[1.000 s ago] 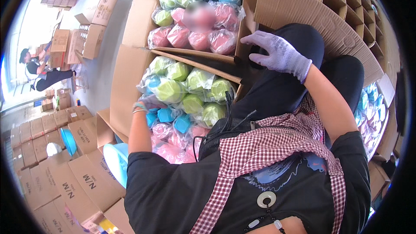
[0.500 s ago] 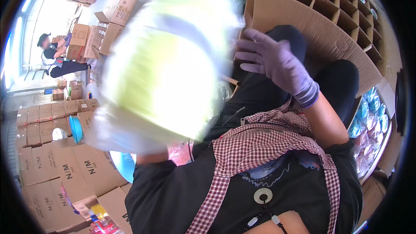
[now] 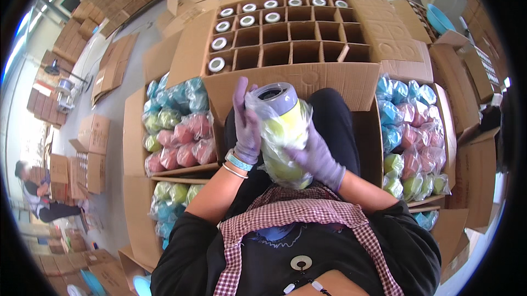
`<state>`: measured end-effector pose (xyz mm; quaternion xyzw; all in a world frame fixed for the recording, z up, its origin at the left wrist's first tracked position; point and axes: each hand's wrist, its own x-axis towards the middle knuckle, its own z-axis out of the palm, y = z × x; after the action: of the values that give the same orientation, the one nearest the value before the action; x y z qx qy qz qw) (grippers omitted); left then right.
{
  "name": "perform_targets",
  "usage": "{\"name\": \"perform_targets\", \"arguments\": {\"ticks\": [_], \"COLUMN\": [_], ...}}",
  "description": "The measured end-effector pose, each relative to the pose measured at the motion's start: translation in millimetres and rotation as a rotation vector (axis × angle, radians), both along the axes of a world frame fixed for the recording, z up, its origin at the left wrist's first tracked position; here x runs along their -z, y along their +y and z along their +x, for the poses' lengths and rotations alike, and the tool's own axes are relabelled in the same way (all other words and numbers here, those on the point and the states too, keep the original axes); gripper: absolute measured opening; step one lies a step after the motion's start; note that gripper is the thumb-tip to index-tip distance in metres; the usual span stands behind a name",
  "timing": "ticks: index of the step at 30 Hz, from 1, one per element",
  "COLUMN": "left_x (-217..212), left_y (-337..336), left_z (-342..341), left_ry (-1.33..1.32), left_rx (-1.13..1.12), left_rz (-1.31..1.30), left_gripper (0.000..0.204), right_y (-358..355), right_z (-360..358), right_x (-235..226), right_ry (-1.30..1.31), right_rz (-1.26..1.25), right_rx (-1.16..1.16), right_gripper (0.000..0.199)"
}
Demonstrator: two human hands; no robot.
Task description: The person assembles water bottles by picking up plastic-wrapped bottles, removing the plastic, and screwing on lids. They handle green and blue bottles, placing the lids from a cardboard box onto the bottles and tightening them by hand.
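Observation:
A yellow-green flask (image 3: 288, 139) with a grey collar round its open top is wrapped in a clear plastic bag. It is tilted above my lap, its top toward the divided carton. My right hand (image 3: 321, 159), in a purple-grey glove, presses round the right side of the flask, slightly blurred. Along its left side stands my left hand (image 3: 247, 128), gloved alike, fingers stretched upward and palm against the bag. In front of my knees is the divided cardboard carton (image 3: 291, 76), with several white-topped round items (image 3: 217, 65) in its back and left cells.
Cartons of bagged blue, red and green pieces flank me, at left (image 3: 178, 134) and right (image 3: 411, 137). Raised carton flaps (image 3: 189, 49) surround the divided carton. A blue basin (image 3: 439, 20) stands far right. Another person (image 3: 38, 194) works by boxes at far left.
The view has swung toward the divided carton. The bagged flask has come from close up at the left to between my hands, and my right hand, earlier spread and apart, now holds it.

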<state>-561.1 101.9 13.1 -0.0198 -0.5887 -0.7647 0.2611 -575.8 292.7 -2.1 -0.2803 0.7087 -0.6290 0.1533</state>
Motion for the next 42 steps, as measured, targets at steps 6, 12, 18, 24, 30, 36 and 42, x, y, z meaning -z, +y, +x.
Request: {"name": "perform_targets", "arguments": {"ticks": [6, 12, 18, 24, 30, 36, 42], "left_x": [28.7, -18.1, -65.2, -14.6, -74.0, -64.5, -53.0], "left_y": [19.3, -0.8, -80.5, -18.4, 9.1, -38.3, -25.5], "left_z": [30.4, 86.9, -4.7, -69.6, -48.0, -74.3, -56.7], "left_ry": [-0.178, -0.682, -0.63, -0.195, 0.22, 0.219, -0.218], "left_rx": [0.368, 0.654, 0.527, 0.68, 0.283, 0.239, 0.459], "left_rz": [0.002, -0.843, -0.594, 0.195, -1.182, -0.613, 0.01], "left_gripper": [0.116, 0.117, 0.073, 0.096, 0.073, 0.07, 0.105], "right_y": [77.4, 20.4, -10.1, -20.6, -43.5, -30.8, -15.3], "right_z": [12.4, -44.5, -65.6, -93.6, -161.9, -171.5, -148.9], "right_x": [-32.3, -131.9, -106.6, -102.8, -46.1, -54.5, -42.4], "right_ry": [0.313, 0.678, 0.691, 0.442, -0.5, -0.131, -0.048], "right_rz": [0.513, 0.072, 0.167, 0.109, -0.247, -0.321, 0.075], "right_rx": [-0.166, 0.13, -0.012, -0.073, -0.413, 0.234, -0.235], "right_gripper": [0.087, 0.055, 0.052, 0.052, 0.026, 0.032, 0.071]}}
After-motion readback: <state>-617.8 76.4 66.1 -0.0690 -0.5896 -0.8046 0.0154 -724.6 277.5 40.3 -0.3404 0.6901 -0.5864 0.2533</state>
